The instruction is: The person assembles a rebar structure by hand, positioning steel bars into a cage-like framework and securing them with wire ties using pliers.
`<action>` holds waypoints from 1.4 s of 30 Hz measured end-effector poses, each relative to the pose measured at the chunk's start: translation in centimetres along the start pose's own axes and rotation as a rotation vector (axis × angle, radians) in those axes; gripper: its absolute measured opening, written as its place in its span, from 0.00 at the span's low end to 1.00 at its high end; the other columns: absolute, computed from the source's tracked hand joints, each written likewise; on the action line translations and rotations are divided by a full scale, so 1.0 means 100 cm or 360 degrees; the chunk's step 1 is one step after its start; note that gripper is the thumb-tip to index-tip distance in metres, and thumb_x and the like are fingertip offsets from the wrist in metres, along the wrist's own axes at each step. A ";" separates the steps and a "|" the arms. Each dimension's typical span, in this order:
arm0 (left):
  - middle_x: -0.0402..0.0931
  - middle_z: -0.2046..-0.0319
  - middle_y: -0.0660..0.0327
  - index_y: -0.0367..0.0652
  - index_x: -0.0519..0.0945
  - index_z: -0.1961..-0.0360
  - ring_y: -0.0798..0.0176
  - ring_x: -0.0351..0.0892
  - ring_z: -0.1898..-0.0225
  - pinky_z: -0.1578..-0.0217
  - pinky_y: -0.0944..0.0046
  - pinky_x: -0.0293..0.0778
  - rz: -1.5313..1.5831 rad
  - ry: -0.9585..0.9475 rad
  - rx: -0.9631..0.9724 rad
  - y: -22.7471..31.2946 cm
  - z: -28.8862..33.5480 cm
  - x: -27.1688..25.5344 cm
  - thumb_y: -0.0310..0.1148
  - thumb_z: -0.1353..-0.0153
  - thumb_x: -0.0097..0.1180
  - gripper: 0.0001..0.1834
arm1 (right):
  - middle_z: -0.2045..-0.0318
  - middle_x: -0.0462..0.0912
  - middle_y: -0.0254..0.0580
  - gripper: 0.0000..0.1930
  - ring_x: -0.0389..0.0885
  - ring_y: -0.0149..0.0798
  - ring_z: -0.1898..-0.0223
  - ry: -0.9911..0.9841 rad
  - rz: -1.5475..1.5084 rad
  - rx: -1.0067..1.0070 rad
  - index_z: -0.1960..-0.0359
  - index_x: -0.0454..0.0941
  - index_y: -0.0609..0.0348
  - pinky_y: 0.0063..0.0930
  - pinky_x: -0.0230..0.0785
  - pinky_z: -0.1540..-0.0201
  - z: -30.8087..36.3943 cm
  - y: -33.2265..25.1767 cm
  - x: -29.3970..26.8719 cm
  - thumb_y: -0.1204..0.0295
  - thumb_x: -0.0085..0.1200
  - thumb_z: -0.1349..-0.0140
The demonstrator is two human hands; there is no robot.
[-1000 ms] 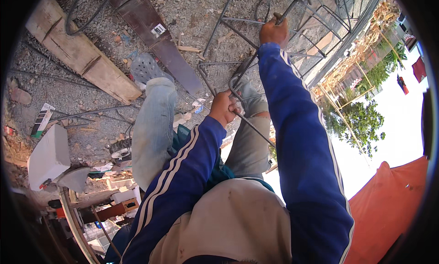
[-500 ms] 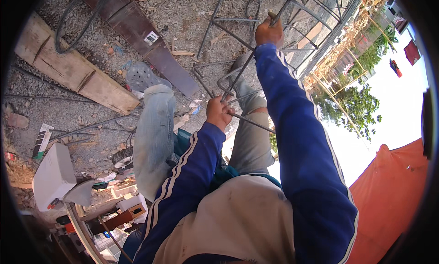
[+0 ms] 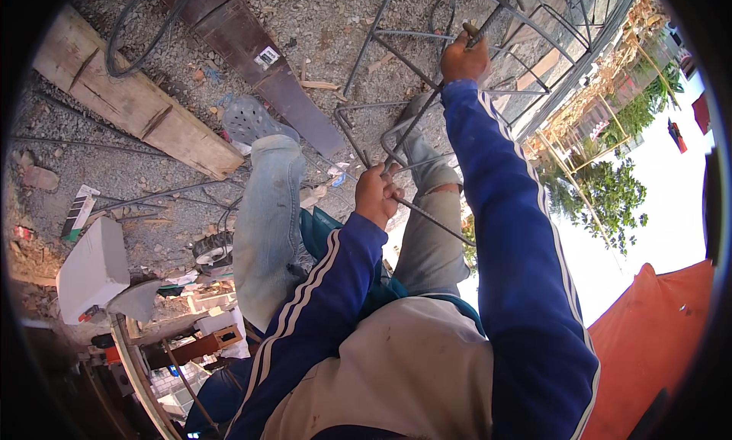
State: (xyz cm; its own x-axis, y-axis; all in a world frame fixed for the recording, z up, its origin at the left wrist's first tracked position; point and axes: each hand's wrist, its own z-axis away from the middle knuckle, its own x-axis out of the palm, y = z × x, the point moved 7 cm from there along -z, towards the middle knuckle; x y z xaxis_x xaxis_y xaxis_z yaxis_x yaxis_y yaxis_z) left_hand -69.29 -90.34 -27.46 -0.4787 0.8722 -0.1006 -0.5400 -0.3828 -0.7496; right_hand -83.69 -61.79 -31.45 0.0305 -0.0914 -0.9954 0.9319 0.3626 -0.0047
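Note:
A frame of thin steel reinforcing bars (image 3: 421, 114) stretches from between my legs toward the upper right, with bent wire stirrups (image 3: 383, 141) along it. My left hand (image 3: 377, 197) is closed around a bar near a stirrup's bent end, in front of my body. From that fist a ribbed bar end (image 3: 435, 221) sticks out to the lower right. Farther off, my right hand (image 3: 463, 60) grips the long bar with the arm stretched out. Its thumb lies along the bar; the palm side is hidden.
Gravel ground (image 3: 305, 28) lies around my feet. To the left are a wooden plank (image 3: 137, 104), a dark brown board (image 3: 263, 62), a black cable loop (image 3: 114, 62) and a white block (image 3: 95, 268). Long bars (image 3: 587, 59) lie at upper right; an orange sheet (image 3: 648, 341) hangs at lower right.
The view has shifted a little, so the ground and bars sit slightly farther right and lower. Both hands keep their grip on the bars.

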 end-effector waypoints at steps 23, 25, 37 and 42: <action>0.60 0.38 0.48 0.37 0.52 0.32 0.55 0.57 0.34 0.36 0.53 0.52 -0.0830 0.0123 0.2367 0.221 0.227 0.089 0.43 0.31 0.43 0.32 | 0.71 0.81 0.55 0.11 0.80 0.60 0.67 -0.0042 0.0018 -0.0055 0.56 0.72 0.55 0.49 0.69 0.64 0.008 -0.012 0.002 0.65 0.46 0.37; 0.62 0.39 0.45 0.34 0.55 0.33 0.53 0.60 0.36 0.37 0.56 0.55 -0.0959 0.0120 0.2081 0.178 0.172 0.076 0.43 0.31 0.45 0.33 | 0.70 0.81 0.52 0.10 0.80 0.58 0.67 0.0018 -0.0055 -0.0063 0.58 0.73 0.56 0.45 0.70 0.63 0.005 -0.004 0.002 0.66 0.48 0.37; 0.71 0.45 0.46 0.31 0.65 0.39 0.59 0.71 0.43 0.44 0.66 0.65 -0.1742 -0.0004 0.1563 0.097 0.059 0.026 0.40 0.33 0.51 0.28 | 0.69 0.80 0.57 0.20 0.80 0.58 0.66 -0.0422 -0.0246 -0.0124 0.48 0.62 0.60 0.48 0.70 0.62 0.005 -0.004 0.019 0.66 0.50 0.39; 0.72 0.45 0.47 0.33 0.67 0.40 0.59 0.71 0.44 0.45 0.64 0.66 -0.1992 0.0518 0.1699 0.068 0.034 -0.029 0.41 0.36 0.55 0.29 | 0.64 0.81 0.51 0.17 0.80 0.51 0.58 -0.0683 0.0154 -0.0346 0.62 0.78 0.58 0.45 0.71 0.55 0.005 -0.007 0.025 0.58 0.55 0.46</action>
State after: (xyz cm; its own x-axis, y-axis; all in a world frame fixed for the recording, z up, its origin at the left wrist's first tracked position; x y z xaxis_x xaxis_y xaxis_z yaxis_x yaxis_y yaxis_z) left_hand -73.98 -96.48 -30.03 0.6607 0.7489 -0.0507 -0.7131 0.6473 0.2692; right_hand -84.04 -62.71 -33.87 0.3023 -0.4052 -0.8628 0.8219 0.5693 0.0206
